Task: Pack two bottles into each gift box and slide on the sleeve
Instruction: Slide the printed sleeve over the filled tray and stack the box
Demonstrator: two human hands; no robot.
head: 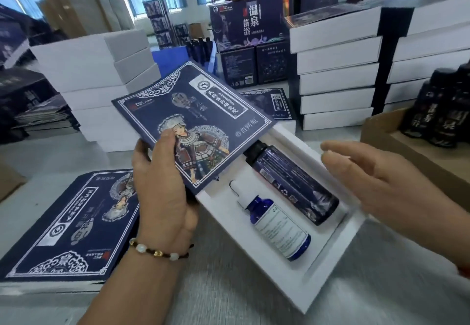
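Sleeve at the mouth of the filled gift box, seen from your head camera.

Your left hand pinches the printed sleeve, thumb on its face, with its open end over the far end of the white gift box on the surface. Your right hand hovers beside the box with fingers straight and apart, holding nothing. Two bottles lie in the tray: one tall dark bottle and one blue dropper bottle. The sleeve sits skewed to the box, so pushing now could likely snag a corner or crease the card; the unsteadied box may also slide away. One sleeved box lies at your left, and six white boxes are stacked behind.
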